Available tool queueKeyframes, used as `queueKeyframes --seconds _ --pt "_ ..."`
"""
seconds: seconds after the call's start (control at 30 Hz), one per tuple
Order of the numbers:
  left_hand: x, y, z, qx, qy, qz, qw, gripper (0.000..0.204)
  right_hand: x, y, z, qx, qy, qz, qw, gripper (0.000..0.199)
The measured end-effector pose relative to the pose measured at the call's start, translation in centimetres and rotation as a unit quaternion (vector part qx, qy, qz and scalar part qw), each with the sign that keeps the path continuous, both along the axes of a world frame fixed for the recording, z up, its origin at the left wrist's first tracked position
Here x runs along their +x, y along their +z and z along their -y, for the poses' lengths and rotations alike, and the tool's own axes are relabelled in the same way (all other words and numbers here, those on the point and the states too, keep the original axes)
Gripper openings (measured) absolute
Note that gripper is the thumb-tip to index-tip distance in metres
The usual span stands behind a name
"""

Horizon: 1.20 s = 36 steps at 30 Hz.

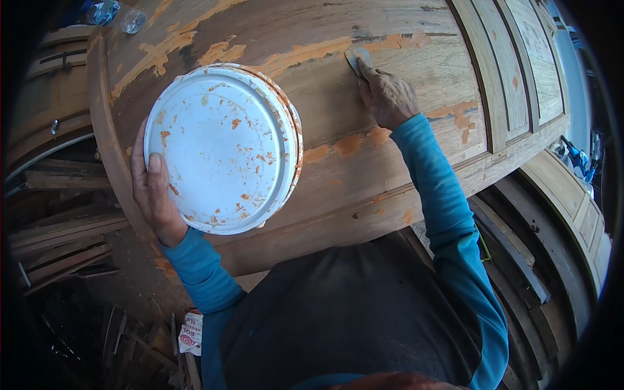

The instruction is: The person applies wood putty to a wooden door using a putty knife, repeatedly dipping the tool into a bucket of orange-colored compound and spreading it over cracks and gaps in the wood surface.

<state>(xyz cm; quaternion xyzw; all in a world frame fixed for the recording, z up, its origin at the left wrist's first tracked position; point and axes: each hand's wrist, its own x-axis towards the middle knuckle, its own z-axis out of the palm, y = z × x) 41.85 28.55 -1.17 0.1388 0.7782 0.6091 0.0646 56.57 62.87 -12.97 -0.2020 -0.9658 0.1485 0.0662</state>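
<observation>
My left hand point(156, 192) grips the left rim of a round white plastic bucket lid point(214, 156), its thumb on top and the other fingers mostly hidden behind. Orange-brown filler specks the lid's face and coats its edge. My right hand point(393, 101) is closed around a small flat putty knife point(355, 60), its blade against a large wooden door point(390, 166). Beside the blade, a ragged streak of orange filler point(305, 55) runs over the wood. More filler patches point(348, 145) lie nearer to me. The lid hides part of the door's left side.
Two clear plastic bottles point(133, 21) lie at the door's far left corner. Wood offcuts point(58, 227) are piled on the left, near a white printed bag point(190, 333). Long boards point(520, 240) and another panelled door point(572, 188) stand at the right.
</observation>
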Motion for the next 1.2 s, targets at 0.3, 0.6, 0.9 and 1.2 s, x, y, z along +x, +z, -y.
queueKeyframes --seconds 0.3,0.6,0.9,1.2 --pt "0.0 -0.1 0.2 0.0 0.0 -0.003 1.0 0.076 0.5 5.4 -0.4 -0.057 -0.034 0.242 0.968 0.039" --pt "-0.5 0.2 0.1 -0.003 -0.01 0.002 1.0 0.074 0.7 1.5 -2.4 -0.034 -0.047 0.102 0.993 0.039" --pt "-0.5 -0.1 0.6 -0.02 -0.014 -0.025 0.999 0.074 1.5 2.1 -3.6 -0.017 -0.061 0.108 0.992 0.033" --pt "0.0 0.3 0.1 -0.023 0.014 -0.013 1.0 0.074 1.7 4.2 -7.1 -0.069 -0.061 0.144 0.985 0.034"
